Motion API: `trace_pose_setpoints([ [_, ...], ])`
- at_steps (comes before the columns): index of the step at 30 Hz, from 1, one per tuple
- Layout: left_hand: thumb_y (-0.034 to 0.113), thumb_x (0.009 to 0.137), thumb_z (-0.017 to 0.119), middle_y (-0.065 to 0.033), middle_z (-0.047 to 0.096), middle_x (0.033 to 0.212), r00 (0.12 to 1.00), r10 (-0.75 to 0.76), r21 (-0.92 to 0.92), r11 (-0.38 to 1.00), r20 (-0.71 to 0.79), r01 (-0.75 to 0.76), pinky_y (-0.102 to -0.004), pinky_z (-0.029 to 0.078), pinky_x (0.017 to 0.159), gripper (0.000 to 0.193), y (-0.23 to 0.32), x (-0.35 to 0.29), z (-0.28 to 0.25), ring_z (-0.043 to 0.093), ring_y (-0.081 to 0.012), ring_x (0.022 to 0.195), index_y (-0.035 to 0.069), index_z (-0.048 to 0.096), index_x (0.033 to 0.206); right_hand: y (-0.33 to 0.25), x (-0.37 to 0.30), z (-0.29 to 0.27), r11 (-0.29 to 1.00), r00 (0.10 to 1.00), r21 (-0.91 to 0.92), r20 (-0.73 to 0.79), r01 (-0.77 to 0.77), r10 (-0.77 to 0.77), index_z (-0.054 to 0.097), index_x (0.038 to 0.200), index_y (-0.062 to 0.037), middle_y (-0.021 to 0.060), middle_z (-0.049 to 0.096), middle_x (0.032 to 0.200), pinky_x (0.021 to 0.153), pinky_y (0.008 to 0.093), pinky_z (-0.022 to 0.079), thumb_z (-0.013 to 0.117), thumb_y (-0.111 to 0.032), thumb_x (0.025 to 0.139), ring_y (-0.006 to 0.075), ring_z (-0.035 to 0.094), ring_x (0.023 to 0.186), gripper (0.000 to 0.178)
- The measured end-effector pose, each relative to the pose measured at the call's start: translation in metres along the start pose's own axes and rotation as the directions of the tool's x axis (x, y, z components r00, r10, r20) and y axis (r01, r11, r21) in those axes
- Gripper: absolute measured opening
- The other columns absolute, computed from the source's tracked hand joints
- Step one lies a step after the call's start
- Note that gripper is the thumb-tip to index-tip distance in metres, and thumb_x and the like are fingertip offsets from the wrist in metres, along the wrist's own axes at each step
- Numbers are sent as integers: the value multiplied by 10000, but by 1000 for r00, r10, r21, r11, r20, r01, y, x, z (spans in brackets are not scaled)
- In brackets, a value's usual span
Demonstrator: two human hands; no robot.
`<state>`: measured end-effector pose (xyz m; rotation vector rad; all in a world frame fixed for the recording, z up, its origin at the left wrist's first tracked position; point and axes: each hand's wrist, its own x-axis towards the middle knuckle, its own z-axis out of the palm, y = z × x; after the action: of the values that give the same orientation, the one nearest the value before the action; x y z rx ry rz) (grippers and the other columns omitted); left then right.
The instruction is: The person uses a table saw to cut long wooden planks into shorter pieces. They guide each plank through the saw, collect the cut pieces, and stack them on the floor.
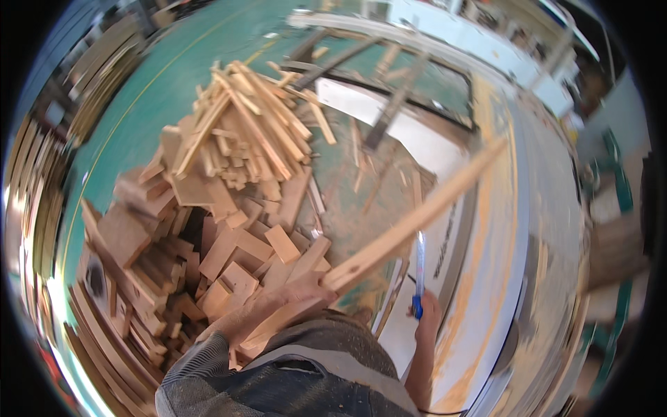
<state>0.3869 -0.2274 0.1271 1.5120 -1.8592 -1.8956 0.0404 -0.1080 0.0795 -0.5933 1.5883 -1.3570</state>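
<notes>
My left hand (306, 288) is closed around a long, pale wooden board (417, 215). The board slants up and away to the right, its far end above the machine bed, its near end beside my body. Low on the right, my right hand (429, 314) grips a small blue tape measure (417, 306). A pale strip of its blade stands out toward the board's underside; whether the two touch I cannot tell.
Loose wooden blocks (236, 278) are heaped at my left, and a pile of narrow sticks (243, 125) lies beyond them. Stacked planks (42, 187) line the far left. At right runs a long machine bed (500, 250) dusted with sawdust; a dark metal frame (417, 94) lies ahead.
</notes>
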Motion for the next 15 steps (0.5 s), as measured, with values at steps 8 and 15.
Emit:
trace_pose_setpoints([
  [8,508,747,740,-185,685,1061,991,52,28,998,-123,-49,-358,470,870,704,10,-42,-13,631,-267,1004,-44,652,1175,-13,0,4,983,984,174,-155,-63,91,591,1242,-32,86,635,900,487,326,569,609,-360,947,209,662,629,442],
  [15,406,714,807,-120,695,969,915,48,-169,977,-401,-126,-330,492,816,700,-29,-82,-48,643,-212,905,-48,640,1220,-22,8,15,987,984,143,-149,-78,99,608,1207,-10,90,631,893,480,322,564,598,-341,941,201,652,616,425],
])
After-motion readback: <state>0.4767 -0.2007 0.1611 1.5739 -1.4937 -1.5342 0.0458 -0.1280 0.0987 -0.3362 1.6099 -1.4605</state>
